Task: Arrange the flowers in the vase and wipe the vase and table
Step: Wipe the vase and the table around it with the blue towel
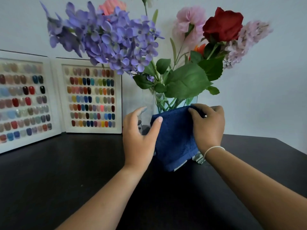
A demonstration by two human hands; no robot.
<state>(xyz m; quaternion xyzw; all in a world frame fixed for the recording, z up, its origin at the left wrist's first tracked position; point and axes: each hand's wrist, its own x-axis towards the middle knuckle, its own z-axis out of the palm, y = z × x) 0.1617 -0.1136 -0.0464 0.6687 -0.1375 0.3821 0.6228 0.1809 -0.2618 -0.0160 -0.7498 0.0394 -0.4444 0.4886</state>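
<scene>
A clear square glass vase [147,103] stands on the dark table [66,171] near the wall. It holds purple hydrangea flowers [113,39], a red rose [223,24], pink blooms [190,18] and green leaves [186,80]. A dark blue cloth [174,138] is pressed flat against the vase's front face. My right hand [207,127] grips the cloth at its top right edge. My left hand [139,135] wraps the vase's left side, thumb lying on the cloth. The vase's lower front is hidden behind the cloth.
Two white display boards of coloured nail samples [90,97] [23,100] lean against the wall at the left, close to the vase. The pale wall [265,88] rises right behind the flowers. The table's right edge [292,146] runs diagonally at the far right.
</scene>
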